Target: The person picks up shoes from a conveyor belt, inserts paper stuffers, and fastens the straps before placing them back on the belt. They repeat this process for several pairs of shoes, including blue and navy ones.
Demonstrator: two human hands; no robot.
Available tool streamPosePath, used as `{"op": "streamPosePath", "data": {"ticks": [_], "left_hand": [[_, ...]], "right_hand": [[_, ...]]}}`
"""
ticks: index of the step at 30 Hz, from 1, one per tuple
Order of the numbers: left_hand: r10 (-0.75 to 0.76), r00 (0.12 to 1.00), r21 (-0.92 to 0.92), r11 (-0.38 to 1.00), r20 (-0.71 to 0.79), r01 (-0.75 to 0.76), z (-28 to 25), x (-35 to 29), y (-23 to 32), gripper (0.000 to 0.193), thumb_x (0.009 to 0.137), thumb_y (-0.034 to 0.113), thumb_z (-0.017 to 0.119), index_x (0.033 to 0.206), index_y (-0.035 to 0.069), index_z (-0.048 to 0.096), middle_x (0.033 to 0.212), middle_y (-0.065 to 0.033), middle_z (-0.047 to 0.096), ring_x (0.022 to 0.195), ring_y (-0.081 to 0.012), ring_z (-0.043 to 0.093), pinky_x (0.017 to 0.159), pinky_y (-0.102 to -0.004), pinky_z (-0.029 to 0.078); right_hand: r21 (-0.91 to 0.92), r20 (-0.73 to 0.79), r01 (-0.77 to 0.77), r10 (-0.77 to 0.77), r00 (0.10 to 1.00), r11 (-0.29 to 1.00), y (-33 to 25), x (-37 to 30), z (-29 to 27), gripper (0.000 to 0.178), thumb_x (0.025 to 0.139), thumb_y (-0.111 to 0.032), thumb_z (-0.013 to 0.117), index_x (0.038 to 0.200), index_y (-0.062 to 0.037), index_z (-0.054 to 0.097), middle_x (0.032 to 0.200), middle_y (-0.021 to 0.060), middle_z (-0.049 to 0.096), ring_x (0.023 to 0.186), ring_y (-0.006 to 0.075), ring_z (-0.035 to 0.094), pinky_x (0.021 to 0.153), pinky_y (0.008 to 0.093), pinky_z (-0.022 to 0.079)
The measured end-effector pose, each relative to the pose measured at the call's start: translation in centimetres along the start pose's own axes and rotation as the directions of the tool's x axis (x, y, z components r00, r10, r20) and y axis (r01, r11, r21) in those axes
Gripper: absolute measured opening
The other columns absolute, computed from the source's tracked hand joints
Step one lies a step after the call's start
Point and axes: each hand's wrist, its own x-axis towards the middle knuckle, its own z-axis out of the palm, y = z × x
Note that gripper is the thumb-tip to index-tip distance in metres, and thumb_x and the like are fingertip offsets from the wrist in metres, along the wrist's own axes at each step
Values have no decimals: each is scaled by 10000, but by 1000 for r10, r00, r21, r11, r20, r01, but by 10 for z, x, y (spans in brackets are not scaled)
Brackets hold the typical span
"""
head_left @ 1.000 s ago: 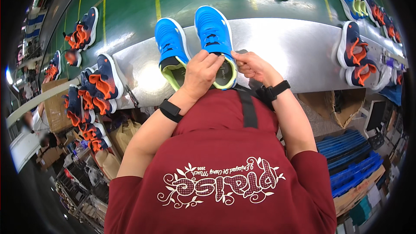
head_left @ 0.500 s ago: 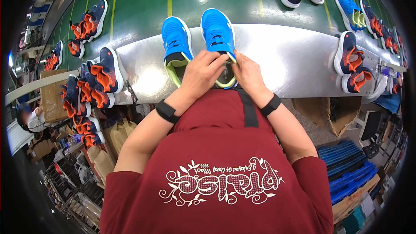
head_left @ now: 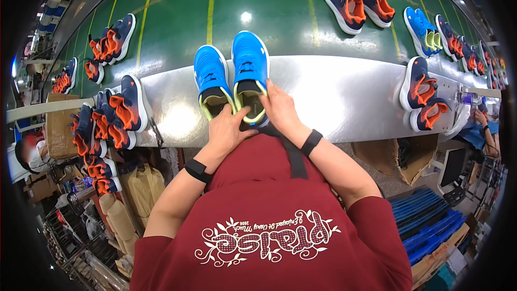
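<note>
A pair of blue sneakers with pale green linings stands side by side on the metal ledge, toes pointing away from me. The left sneaker touches or nearly touches the right sneaker. My left hand is closed at the heel end of the right sneaker, with fingers at the collar and thumb behind the heel. Against the outer side of the same sneaker, my right hand grips the collar edge, its fingertips partly hidden at the opening.
Behind the metal ledge lies a green surface with yellow lines. Navy-and-orange shoes stack at the left; another such pair sits far right. More shoes stand at the ledge's right end. Below it is an open cardboard box.
The right sneaker has come closer to the left one. My left hand has moved from the tongue back to the heel, while my right hand has shifted to the sneaker's outer side.
</note>
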Motion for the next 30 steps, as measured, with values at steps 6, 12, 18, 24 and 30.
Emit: {"op": "streamPosePath", "data": {"ticks": [6, 12, 18, 24, 30], "left_hand": [[82, 979, 83, 994, -187, -67, -9, 37, 0, 398, 586, 444, 781, 823, 147, 666, 747, -84, 539, 657, -283, 592, 565, -384, 465], [217, 863, 124, 976, -457, -180, -39, 173, 2, 570, 640, 521, 728, 1089, 185, 624, 853, -79, 600, 792, -278, 603, 676, -403, 465], [200, 835, -182, 925, -512, -333, -43, 208, 29, 582, 724, 304, 726, 1232, 120, 509, 1015, -106, 550, 968, -296, 545, 794, -424, 466], [61, 956, -227, 965, -288, -130, -34, 137, -78, 472, 736, 237, 707, 1182, 156, 573, 1165, -114, 530, 1077, -304, 516, 905, -401, 445], [-218, 941, 49, 970, -258, 238, -124, 112, -274, 462, 749, 285, 700, 1176, 147, 592, 1102, -158, 579, 1058, -339, 534, 910, -412, 447]], "right_hand": [[156, 18, -97, 95, 995, 983, 40, -26, -37, 254, 912, -176, 502, 1048, 13, 603, 1016, 220, 624, 966, 380, 588, 825, 412, 473], [172, 14, -232, 233, 972, 957, 49, -22, -71, 221, 898, -122, 510, 1031, 17, 618, 1045, 210, 628, 980, 358, 602, 847, 380, 478], [-86, 36, -167, 170, 985, 982, 40, -31, -66, 220, 900, -101, 507, 1063, -13, 625, 1081, 175, 621, 1018, 312, 590, 879, 369, 465], [-267, 98, -46, 74, 992, 963, 24, -19, -36, 319, 891, -124, 541, 1183, 6, 538, 1301, 248, 451, 1211, 409, 417, 991, 440, 374], [-547, 216, -105, 261, 941, 830, 3, -14, 7, 796, 775, -330, 710, 1393, -41, 301, 1427, 359, 146, 1308, 559, 117, 1065, 582, 183]]}}
